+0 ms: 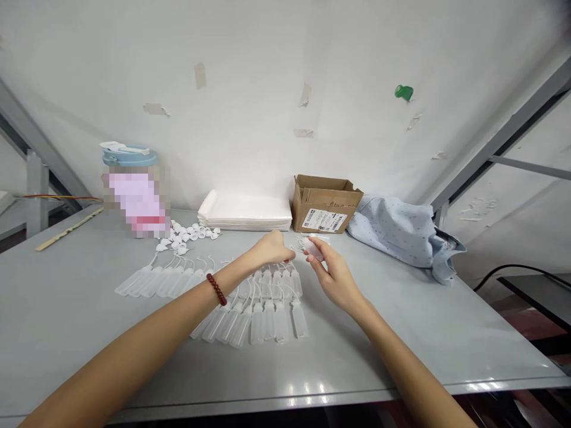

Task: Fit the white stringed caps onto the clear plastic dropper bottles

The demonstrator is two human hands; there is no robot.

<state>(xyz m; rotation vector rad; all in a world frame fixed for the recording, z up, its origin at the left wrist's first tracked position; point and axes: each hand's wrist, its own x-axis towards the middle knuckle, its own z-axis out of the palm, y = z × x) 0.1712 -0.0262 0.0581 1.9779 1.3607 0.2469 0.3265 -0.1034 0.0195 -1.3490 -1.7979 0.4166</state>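
Note:
My right hand point(335, 274) grips a small translucent squeeze bottle point(313, 248), its thumb and fingers around the body, with thin nozzles showing close by. Just left of it, my left hand point(271, 248) is closed with the fingers curled; what they hold, if anything, is hidden. Below my hands, several like bottles with thin bent nozzles lie in rows: a front row point(268, 321), a second row point(277, 282) partly behind my left forearm, and a left group point(167, 282). Small white caps point(181, 235) lie in a loose pile behind the left group.
A stack of white foam sheets point(250, 211) lies against the wall, beside an open cardboard box point(328, 205). Light blue spotted cloth point(395, 235) lies at the right. A blue-lidded container point(129, 156), partly blurred, stands back left, near a wooden strip point(69, 229) on the grey table point(357, 362).

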